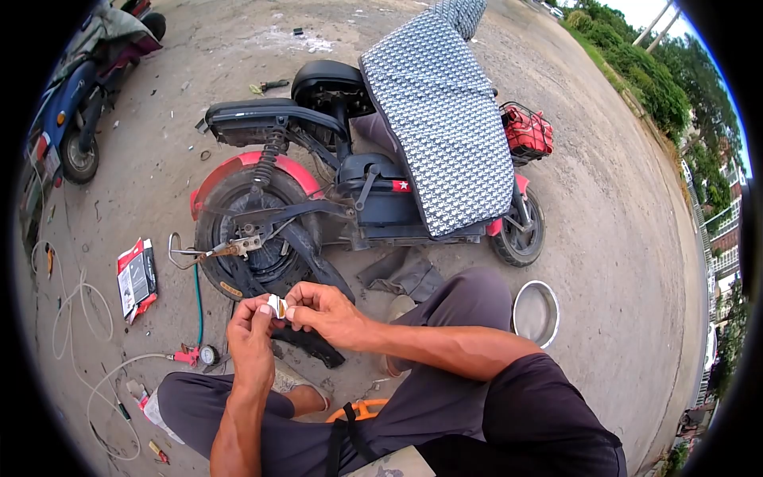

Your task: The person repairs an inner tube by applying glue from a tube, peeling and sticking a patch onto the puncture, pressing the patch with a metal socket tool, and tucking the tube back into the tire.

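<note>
Both hands meet just in front of the scooter's rear wheel [258, 230]. Between the fingertips of my left hand [251, 327] and my right hand [327, 316] is a small white piece with an orange-brown middle [277, 307]; its exact kind is too small to make out. Each hand is closed in a pinch on one side of it. Just beyond, a black inner tube [306, 250] hangs loose from the wheel. More dark rubber [314, 346] lies on the ground below my hands.
The scooter [381, 203] stands ahead with a patterned cover [441, 119]. A metal basin [518, 318] sits to the right. At left lie a red-and-white packet [137, 278], a pressure gauge [208, 354] and a looping air hose [71, 350]. Another scooter [75, 119] is parked far left.
</note>
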### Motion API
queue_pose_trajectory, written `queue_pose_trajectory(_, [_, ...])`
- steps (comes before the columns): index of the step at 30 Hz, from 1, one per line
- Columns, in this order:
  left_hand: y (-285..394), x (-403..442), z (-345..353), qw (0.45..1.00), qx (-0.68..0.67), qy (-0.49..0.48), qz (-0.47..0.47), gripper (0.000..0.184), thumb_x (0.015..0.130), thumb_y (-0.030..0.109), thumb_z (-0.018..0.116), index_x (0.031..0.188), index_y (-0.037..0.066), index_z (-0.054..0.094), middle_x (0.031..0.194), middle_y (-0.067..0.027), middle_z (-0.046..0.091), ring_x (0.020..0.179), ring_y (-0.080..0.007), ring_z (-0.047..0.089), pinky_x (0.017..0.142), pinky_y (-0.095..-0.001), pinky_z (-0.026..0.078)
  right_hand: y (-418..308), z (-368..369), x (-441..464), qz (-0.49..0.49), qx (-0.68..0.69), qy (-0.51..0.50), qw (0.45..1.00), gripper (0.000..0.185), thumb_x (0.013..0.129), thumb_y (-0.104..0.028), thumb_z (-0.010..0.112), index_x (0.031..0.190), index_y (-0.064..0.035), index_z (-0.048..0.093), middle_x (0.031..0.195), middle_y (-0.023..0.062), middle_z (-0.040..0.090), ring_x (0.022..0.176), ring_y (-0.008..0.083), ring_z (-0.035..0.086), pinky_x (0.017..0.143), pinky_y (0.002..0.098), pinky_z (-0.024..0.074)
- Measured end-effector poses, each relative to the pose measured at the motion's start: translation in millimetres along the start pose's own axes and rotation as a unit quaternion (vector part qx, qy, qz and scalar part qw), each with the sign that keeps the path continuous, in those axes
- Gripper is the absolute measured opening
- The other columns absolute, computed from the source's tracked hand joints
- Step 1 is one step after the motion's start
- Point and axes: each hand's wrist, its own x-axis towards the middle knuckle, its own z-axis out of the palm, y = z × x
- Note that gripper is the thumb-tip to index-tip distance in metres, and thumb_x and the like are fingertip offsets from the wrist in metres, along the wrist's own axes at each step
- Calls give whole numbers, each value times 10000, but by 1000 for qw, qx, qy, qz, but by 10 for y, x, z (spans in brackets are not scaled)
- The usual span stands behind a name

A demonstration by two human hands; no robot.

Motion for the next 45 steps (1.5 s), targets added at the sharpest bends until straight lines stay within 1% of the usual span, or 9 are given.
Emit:
queue_pose_trajectory(11, [-35, 5, -6, 1000, -16, 9, -2, 107, 1068, 104, 573, 1048, 9, 619, 973, -65, 674, 830, -131, 640, 774, -296, 547, 20, -2, -3, 3, -8, -4, 1000, 134, 1014, -127, 634, 1039, 4, 618, 864, -13, 607, 788, 56, 557, 704, 249, 463])
queue_pose_trajectory(21, [-45, 9, -22, 1000, -9, 2, -6, 106, 1068, 111, 581, 1034, 16, 611, 952, -60, 669, 818, -130, 636, 768, -297, 545, 28, 6, -7, -11, 3, -6, 1000, 131, 1017, -115, 624, 1042, 14, 627, 874, -10, 615, 793, 56, 558, 726, 251, 489])
queue_pose_trajectory(45, [-50, 26, -20, 1000, -27, 8, -2, 89, 1069, 108, 562, 1046, 26, 587, 952, -62, 665, 817, -127, 639, 772, -295, 553, 55, 19, -6, -21, 4, -4, 1000, 142, 1016, -118, 627, 1050, 20, 628, 884, -3, 641, 801, 47, 567, 729, 246, 490])
